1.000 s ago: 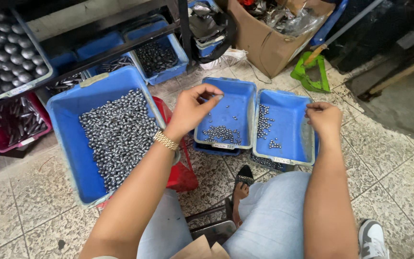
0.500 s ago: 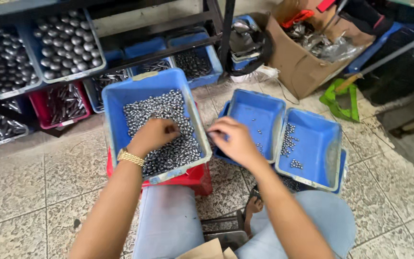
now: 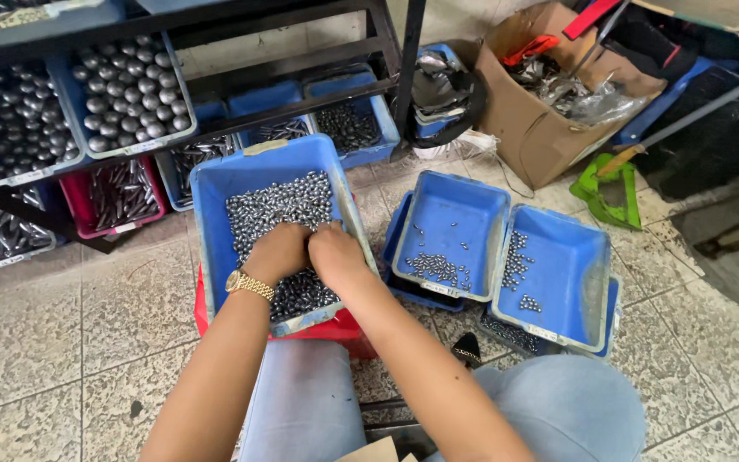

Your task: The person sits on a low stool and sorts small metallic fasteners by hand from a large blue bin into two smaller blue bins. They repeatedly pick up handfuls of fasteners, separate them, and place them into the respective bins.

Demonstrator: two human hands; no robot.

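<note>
The left hand [image 3: 280,252] and the right hand [image 3: 335,250] rest side by side, knuckles up, inside the large blue plastic bin [image 3: 215,192], both sunk into the heap of small metal pieces [image 3: 280,205]; the fingers of each hand curl down into the heap, and whether they pinch any piece cannot be told, since the fingertips are buried. The pieces are smooth, grey, oval and slightly glossy, and they fill the bin floor from the far wall to the near rim. The bin is rectangular with rigid, matte walls and sits on a red crate [image 3: 348,329], which stands on the speckled tile floor [image 3: 62,316]. A gold link wristwatch [image 3: 250,284] circles the left wrist. To the right of the large bin, well apart from both hands, stand two shallower blue trays: the middle tray [image 3: 464,192] holds a thin scatter of the same pieces near its front wall, and the right tray [image 3: 575,248] holds a few along its left side. Both trays sit on further blue trays stacked beneath them. Behind, a dark metal shelf rack [image 3: 301,64] carries bins of larger round grey balls [image 3: 126,94]. A brown cardboard box [image 3: 540,128] stands at the upper right.
</note>
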